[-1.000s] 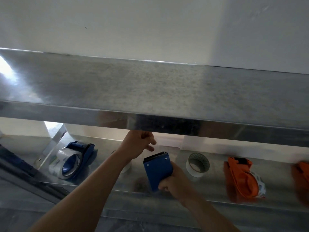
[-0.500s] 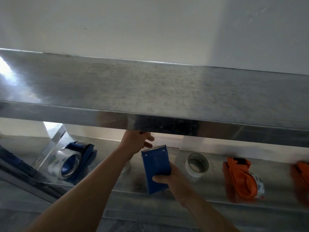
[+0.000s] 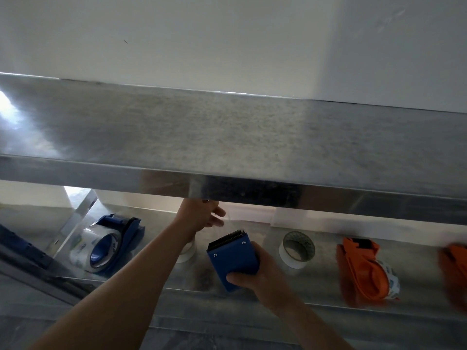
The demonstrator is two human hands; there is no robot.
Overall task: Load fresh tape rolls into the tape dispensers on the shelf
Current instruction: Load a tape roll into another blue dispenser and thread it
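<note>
My right hand (image 3: 255,276) grips a small blue tape dispenser (image 3: 232,258) above the lower metal shelf (image 3: 316,286), its serrated blade pointing up and away. My left hand (image 3: 199,214) is raised just under the upper shelf's front edge, fingers pinched. A faint clear tape strip seems to run from it to the blade. A white tape roll (image 3: 188,251) is partly hidden behind my left forearm. Another roll (image 3: 298,248) stands to the right of the dispenser.
A blue dispenser loaded with clear tape (image 3: 111,241) lies at the left of the lower shelf. An orange dispenser (image 3: 361,269) lies at the right, and another orange one (image 3: 454,269) is blurred at the frame edge. The upper steel shelf (image 3: 227,137) overhangs closely.
My right hand has shifted its hold lower on the blue dispenser and tilted it to the left. My left hand has risen slightly toward the upper shelf's edge.
</note>
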